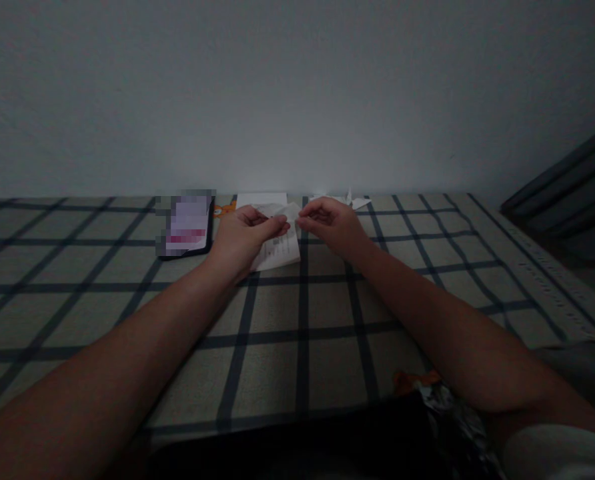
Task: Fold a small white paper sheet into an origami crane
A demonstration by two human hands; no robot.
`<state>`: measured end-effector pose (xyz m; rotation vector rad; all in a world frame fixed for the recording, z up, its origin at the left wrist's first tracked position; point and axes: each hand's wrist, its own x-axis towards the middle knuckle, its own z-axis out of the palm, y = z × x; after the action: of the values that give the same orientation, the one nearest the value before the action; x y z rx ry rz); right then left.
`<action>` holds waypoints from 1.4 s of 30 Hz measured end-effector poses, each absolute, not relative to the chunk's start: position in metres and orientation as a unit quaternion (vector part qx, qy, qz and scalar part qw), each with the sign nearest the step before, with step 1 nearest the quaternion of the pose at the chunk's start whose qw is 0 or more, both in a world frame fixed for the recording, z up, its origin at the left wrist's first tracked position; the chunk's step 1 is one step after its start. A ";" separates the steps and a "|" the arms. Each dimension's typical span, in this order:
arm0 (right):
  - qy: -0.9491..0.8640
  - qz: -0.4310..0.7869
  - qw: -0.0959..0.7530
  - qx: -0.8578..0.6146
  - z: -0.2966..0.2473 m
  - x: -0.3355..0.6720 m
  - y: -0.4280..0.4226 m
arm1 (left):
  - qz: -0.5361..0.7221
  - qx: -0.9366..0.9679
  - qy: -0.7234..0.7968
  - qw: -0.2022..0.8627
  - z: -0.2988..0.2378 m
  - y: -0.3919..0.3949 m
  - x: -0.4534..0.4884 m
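My left hand [245, 235] and my right hand [330, 223] meet over a checked cloth [277, 320], both pinching one small sheet of white paper [282, 248]. The fingertips of the two hands close on the paper's upper edge, thumbs against forefingers. The sheet hangs down between the hands, partly folded, with faint print on it. Both forearms stretch forward from the bottom of the view.
A dark phone or tablet [185, 225] lies left of the hands. A white sheet [261, 199] and small folded paper shapes [350, 199] rest by the wall. A crumpled foil wrapper [440, 397] sits near my right elbow. Dark bedding [572, 193] is at the right.
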<state>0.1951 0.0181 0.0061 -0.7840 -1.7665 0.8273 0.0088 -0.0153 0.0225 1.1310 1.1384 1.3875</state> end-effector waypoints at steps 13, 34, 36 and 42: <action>-0.738 0.321 0.489 -0.335 0.008 0.197 0.018 | 0.506 0.471 0.458 0.559 0.019 -0.013 0.007; -0.688 0.478 0.428 -0.338 0.011 0.202 0.017 | 0.538 0.473 0.443 0.539 0.020 -0.013 0.008; -0.683 0.485 0.430 -0.337 0.012 0.201 0.016 | 0.535 0.468 0.438 0.549 0.020 -0.013 0.008; -0.670 0.487 0.433 -0.357 0.019 0.199 0.012 | 0.522 0.475 0.438 0.557 0.019 -0.012 0.007</action>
<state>0.1991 0.0119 0.0186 -0.8894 -1.6690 1.2134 0.0073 -0.0121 0.0190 1.1210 1.0341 1.2322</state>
